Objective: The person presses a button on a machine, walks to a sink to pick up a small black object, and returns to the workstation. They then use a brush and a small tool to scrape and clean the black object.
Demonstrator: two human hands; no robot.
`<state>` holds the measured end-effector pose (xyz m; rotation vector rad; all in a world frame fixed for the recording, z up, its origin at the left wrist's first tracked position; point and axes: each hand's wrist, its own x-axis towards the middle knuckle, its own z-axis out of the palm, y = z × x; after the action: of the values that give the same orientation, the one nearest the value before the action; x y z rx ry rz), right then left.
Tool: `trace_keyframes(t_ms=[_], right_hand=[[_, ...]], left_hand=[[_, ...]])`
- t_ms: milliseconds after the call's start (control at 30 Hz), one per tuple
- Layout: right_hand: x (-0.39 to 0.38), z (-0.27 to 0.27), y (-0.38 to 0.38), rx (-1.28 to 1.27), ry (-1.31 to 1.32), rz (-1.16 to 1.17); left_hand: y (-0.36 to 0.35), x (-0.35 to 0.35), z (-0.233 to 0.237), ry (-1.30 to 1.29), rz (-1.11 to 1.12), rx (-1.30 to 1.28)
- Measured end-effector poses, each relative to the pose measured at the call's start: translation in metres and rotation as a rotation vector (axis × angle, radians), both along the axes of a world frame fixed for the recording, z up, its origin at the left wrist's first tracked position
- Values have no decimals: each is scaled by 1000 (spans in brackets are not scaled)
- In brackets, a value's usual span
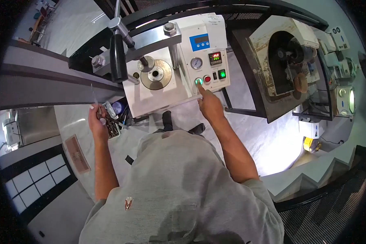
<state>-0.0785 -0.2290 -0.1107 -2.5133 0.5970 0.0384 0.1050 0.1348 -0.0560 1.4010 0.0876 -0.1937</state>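
Observation:
My right hand (209, 102) points with its index finger, the tip resting on a lit green button (198, 81) on the white control panel (205, 53) of a press machine. A red button (207, 79) and a green square switch (222, 74) sit beside it. A digital display (215, 58) and a round gauge (196, 62) are above. My left hand (97, 121) is held up to the left, closed around a thin metal tool (94, 97) that sticks upward. A round metal plate (155, 75) lies on the machine's white base.
A black lever handle (118, 57) hangs over the press. A box of small parts (114, 120) stands beside my left hand. Another machine with a dark round opening (286, 55) stands at right. White control boxes (339, 38) line the far right.

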Motion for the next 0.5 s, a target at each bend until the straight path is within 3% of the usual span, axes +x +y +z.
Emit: trace_keyframes(t_ms=[67,167,267,300,367,500], right_hand=[[-2,-2,-1,-33,-32,10],[-10,3,-7,164,-92,-40],[-34,21,6,313,-44,-185],[-43,13,10,342,-57,-210],[-69,0,20,440,-43,-231],[-108,-30,40,578,24,-315]], left_hand=[[0,16,18,-19,-24,52],[5,59,39,-204,-117,401],[2,100,65,-260,-71,728],[15,128,52,-341,-96,719],[3,144,76,-409,-172,745],[-26,187,101,-369,-365,736]])
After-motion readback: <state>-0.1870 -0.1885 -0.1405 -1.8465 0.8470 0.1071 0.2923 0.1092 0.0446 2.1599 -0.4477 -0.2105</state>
